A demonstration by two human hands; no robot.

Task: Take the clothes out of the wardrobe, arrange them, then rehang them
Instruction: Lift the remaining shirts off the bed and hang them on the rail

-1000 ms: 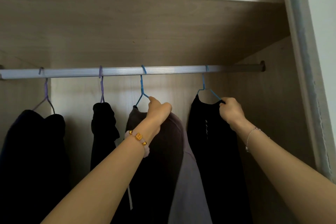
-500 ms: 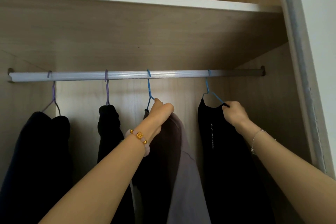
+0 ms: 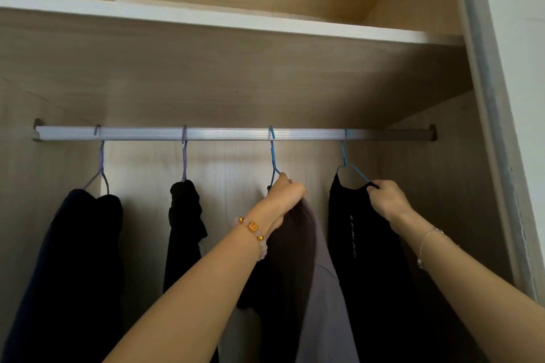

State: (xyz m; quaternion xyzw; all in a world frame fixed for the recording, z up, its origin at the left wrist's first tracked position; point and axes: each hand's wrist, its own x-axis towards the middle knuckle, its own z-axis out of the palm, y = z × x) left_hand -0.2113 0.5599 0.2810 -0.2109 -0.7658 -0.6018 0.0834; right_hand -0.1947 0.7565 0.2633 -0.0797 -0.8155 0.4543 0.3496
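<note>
Four garments hang on the rail (image 3: 236,133). The left hand (image 3: 287,196) grips the grey garment (image 3: 298,244) at its hanger, 6 o'clock of centre; the right hand (image 3: 386,199) pinches the black garment (image 3: 362,244) at 4 o'clock. Whether removal is starting or rehanging finishing cannot be told.

The wardrobe wall (image 3: 236,76) is pale wood-grain laminate, matt, and the shelf (image 3: 206,19) above has a smooth white edge. The rail (image 3: 224,133) is ribbed silvery metal with a soft sheen. Thin coated wire makes the hangers — a blue hanger (image 3: 273,156) and a purple hanger (image 3: 184,156) among them. The black garment (image 3: 365,244) and the grey-brown garment (image 3: 298,244) are matt cloth. A bead bracelet (image 3: 253,230) shows glossy gold and pale pink beads — a chain bracelet (image 3: 424,244) looks fine silvery metal
</note>
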